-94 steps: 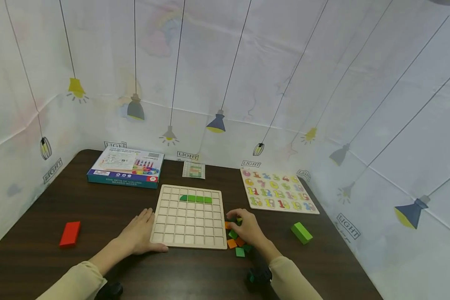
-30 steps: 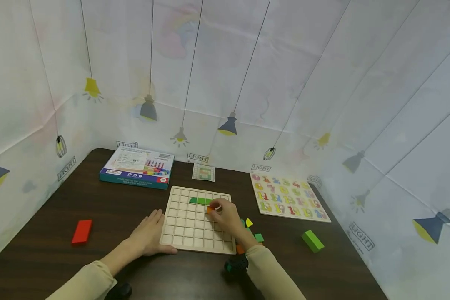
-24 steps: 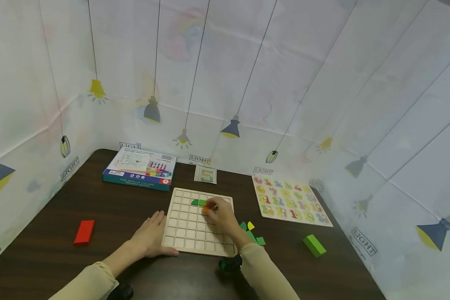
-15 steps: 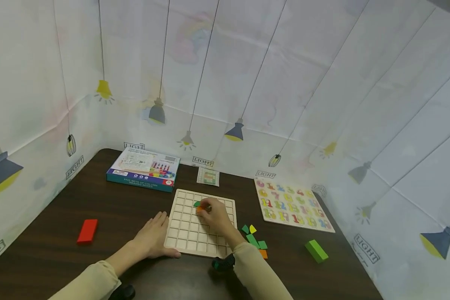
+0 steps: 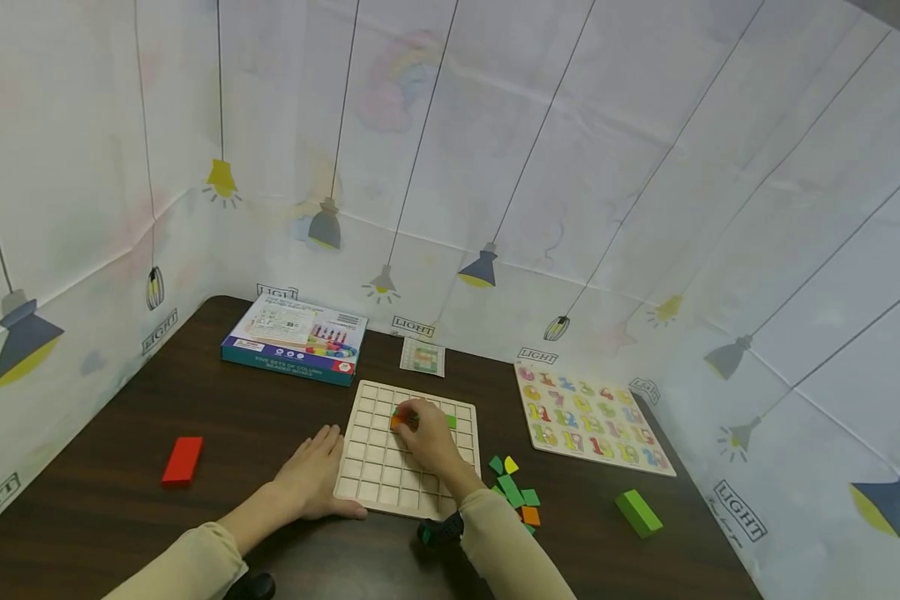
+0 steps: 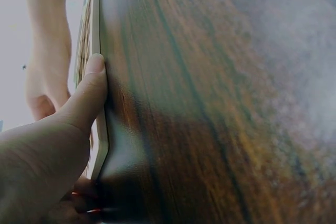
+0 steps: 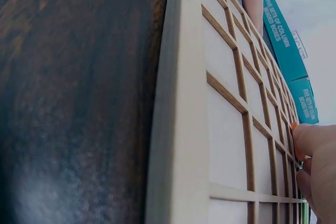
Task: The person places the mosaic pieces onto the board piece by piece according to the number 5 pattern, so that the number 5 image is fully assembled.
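Note:
A wooden grid board (image 5: 371, 475) lies on the dark table in the head view. My left hand (image 5: 317, 479) rests flat against its left side, the thumb (image 6: 86, 95) along the near edge in the left wrist view. Over the board's upper left, my right hand (image 5: 429, 437) pinches a small orange tile (image 5: 396, 422) between thumb and fingertips. The right wrist view shows the orange tile (image 7: 294, 126) close over the grid cells. A green tile (image 5: 451, 422) sits in the grid right of that hand, which hides most of the green row.
Several green, orange and yellow tiles (image 5: 512, 490) lie beside the board's right edge. Farther out are a green block (image 5: 638, 513), a red block (image 5: 182, 461) and a number board (image 5: 592, 421). Behind stand a boxed set (image 5: 295, 342) and a pattern card (image 5: 422, 357).
My right hand has come from the tile pile onto the board with the orange tile, then slid left along the green row. My left hand has stayed at the board; the head view has shifted.

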### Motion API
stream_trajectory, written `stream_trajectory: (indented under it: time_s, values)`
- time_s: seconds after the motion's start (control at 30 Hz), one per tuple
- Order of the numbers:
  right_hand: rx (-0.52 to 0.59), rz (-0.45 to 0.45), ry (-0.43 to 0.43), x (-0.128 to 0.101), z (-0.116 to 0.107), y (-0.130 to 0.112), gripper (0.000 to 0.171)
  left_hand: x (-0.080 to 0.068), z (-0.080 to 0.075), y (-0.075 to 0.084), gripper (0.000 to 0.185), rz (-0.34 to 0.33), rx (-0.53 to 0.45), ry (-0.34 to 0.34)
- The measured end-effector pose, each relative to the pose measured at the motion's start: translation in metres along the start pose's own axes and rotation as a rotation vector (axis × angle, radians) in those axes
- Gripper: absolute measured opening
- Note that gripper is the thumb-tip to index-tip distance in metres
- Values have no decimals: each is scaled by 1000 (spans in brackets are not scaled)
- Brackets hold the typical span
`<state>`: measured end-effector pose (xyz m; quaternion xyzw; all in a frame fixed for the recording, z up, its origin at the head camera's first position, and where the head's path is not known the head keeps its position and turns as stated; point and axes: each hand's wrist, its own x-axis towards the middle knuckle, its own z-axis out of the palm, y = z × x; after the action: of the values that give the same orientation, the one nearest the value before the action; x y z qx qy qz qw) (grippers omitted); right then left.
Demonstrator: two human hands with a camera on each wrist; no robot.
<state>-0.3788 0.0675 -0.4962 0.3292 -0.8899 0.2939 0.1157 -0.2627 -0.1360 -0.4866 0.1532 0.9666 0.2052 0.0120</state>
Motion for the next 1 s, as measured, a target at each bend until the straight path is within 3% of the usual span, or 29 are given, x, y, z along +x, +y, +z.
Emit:
stream_trajectory:
  time_s: [0.53,0.83,1.0]
  values:
    - [51,34,-9,-4,2,3,23,-1,-1,1,120,-5,-13,-17]
    - [106,-27,82,-19,-18,7,22,0,-1,3,120,4,-21,-16]
    - [118,-26,61,-28,-33,11,20,0,-1,0,120,-2,-19,-17]
